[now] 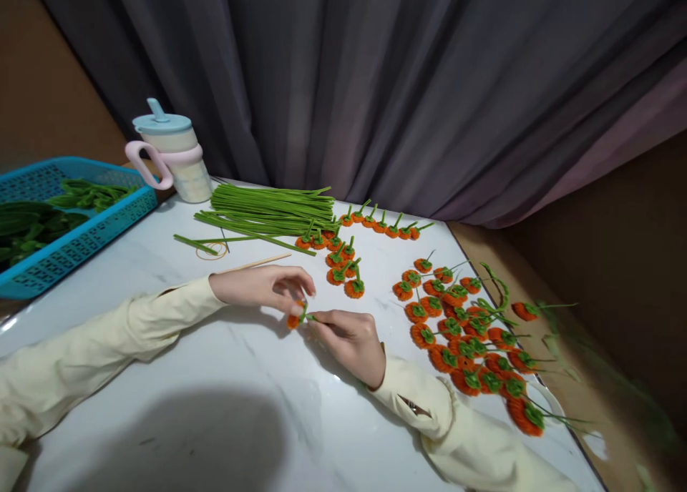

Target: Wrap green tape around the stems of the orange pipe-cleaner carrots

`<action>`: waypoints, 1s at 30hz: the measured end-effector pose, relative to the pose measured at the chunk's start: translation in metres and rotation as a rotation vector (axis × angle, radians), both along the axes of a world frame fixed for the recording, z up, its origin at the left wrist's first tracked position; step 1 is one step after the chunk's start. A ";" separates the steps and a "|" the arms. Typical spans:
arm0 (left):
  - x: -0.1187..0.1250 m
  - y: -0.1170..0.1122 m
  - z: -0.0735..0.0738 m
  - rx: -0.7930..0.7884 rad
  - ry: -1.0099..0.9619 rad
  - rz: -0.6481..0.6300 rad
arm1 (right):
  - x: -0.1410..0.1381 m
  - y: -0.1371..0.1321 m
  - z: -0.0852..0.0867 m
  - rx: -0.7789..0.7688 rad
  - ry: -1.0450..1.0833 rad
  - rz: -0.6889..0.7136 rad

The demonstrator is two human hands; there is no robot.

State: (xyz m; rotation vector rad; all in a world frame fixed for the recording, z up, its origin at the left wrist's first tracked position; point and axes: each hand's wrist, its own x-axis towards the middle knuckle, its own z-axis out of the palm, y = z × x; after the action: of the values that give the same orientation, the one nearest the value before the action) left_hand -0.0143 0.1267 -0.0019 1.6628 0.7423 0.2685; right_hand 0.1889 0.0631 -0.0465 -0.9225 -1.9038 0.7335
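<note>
A small orange ornament [293, 321] with a green top, shaped like a persimmon or pumpkin and apparently made of pipe cleaner, is held above the white table. My left hand [262, 288] grips its left side between thumb and fingers, the other fingers curled loosely over it. From the right, my right hand [351, 340] pinches the ornament's green stem [308, 316] between thumb and forefinger. Just behind my left hand lies a thin wooden stick [257, 262]. A short group of similar stemmed ornaments [354, 287] sits beyond my right hand.
A bundle of green pipe cleaners [271, 207] lies at the back, beside a lidded cup [190, 181] with a pink handle. Many larger orange ornaments [451, 326] cover the right side. A blue basket [115, 217] holding green pieces stands left. A grey curtain [322, 84] hangs behind.
</note>
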 end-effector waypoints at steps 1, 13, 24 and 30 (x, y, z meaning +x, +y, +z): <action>0.000 -0.001 0.004 0.167 0.028 -0.046 | -0.001 0.001 0.001 -0.067 0.027 0.007; 0.011 -0.032 0.016 0.871 0.241 -0.157 | -0.003 0.002 0.002 -0.153 0.048 0.043; 0.011 -0.022 0.012 -0.024 0.169 0.024 | 0.003 -0.003 -0.009 0.404 -0.206 0.112; 0.009 -0.014 -0.012 -0.596 -0.020 0.139 | 0.003 -0.004 -0.009 0.547 -0.262 0.098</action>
State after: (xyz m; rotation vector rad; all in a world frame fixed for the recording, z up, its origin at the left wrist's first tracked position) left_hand -0.0052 0.1122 -0.0139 1.0459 0.8272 0.1406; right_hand 0.1919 0.0589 -0.0554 -0.5990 -2.2303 0.1220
